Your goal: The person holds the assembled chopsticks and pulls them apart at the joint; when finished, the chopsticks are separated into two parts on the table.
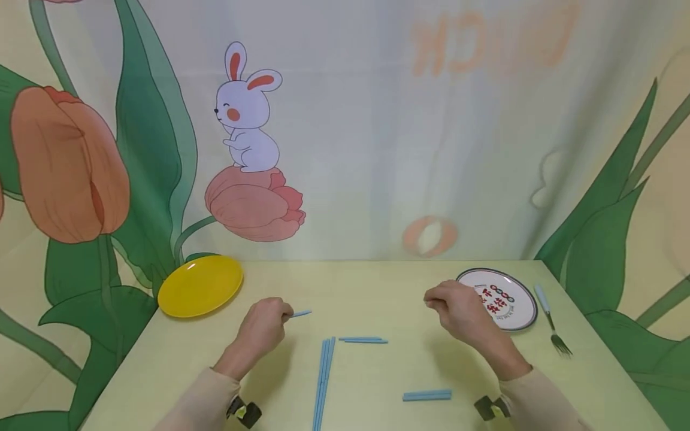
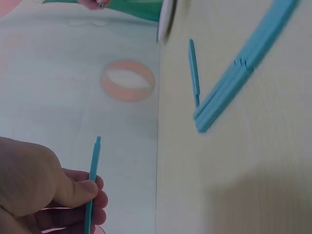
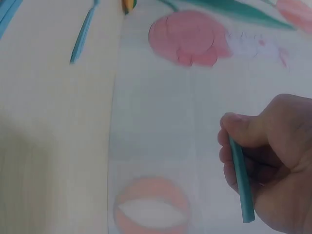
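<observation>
Evidently, L hand (image 1: pixel 264 324) pinches L stick (image 2: pixel 94 163), narrow end (image 2: pixel 98 139) free; R hand (image 1: pixel 460 311) grips R stick (image 3: pixel 242 181); both raised above table (image 1: pixel 366 287). Other sticks (image 1: pixel 321 377) lie there. Est. wt. light; stiff, poss. slippery; narrow end likely fragile. Rec. mid-shaft hold, light pinch.

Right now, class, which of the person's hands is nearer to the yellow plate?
Left. The left hand is just right of the yellow plate, slightly toward the person; the right hand is much farther right, overlapping the white plate in the head view.
</observation>
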Demonstrator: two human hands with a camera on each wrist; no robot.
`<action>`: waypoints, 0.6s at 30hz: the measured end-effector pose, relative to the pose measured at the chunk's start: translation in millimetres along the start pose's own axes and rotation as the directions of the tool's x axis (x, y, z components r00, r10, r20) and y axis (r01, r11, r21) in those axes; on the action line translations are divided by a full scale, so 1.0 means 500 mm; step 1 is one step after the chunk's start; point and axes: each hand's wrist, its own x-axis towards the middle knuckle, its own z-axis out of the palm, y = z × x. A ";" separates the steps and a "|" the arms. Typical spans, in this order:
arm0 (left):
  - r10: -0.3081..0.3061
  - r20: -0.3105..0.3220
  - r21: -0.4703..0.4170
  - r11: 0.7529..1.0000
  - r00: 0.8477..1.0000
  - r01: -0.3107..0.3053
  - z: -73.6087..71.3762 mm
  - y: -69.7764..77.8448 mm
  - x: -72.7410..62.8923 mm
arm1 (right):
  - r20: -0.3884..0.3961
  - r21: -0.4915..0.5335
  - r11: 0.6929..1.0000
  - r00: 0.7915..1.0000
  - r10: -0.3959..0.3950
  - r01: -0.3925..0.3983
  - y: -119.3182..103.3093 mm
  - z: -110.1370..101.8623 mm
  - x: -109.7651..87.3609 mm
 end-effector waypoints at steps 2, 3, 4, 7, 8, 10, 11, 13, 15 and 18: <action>0.049 -0.034 -0.009 0.999 0.998 -0.049 0.005 0.016 0.014 | -0.004 0.017 0.999 0.999 -0.042 0.042 -0.011 0.005 0.007; 0.051 -0.045 -0.003 0.999 0.998 -0.052 0.006 0.023 0.020 | -0.018 0.016 0.999 0.999 -0.042 0.043 -0.014 0.005 0.009; 0.044 -0.049 0.000 0.999 0.998 -0.044 0.009 0.028 0.019 | -0.028 0.013 0.999 0.999 -0.031 0.031 -0.020 0.008 0.007; 0.039 -0.063 -0.007 0.999 0.997 -0.039 0.015 0.039 0.022 | -0.032 0.011 1.000 0.999 0.002 -0.002 -0.030 0.011 0.004; 0.043 -0.062 -0.018 0.999 0.997 -0.044 0.015 0.041 0.023 | -0.018 0.016 1.000 1.000 0.010 -0.009 -0.032 0.011 0.003; 0.046 -0.054 -0.042 0.998 0.997 -0.049 0.015 0.046 0.026 | 0.018 0.027 1.000 1.000 0.014 -0.015 -0.036 0.012 0.002; 0.046 -0.049 -0.051 0.998 0.998 -0.049 0.015 0.047 0.027 | 0.030 0.033 0.999 0.999 0.015 -0.016 -0.038 0.012 0.001; 0.045 -0.041 -0.062 0.997 0.998 -0.048 0.015 0.050 0.028 | 0.045 0.037 0.999 0.999 0.025 -0.026 -0.041 0.014 0.000; 0.046 -0.037 -0.056 0.997 0.998 -0.048 0.015 0.052 0.030 | 0.052 0.033 0.999 0.998 0.033 -0.035 -0.044 0.016 -0.001; 0.069 -0.049 -0.038 0.997 0.996 -0.071 0.017 0.054 0.033 | 0.067 0.030 0.998 0.997 0.045 -0.047 -0.047 0.018 -0.003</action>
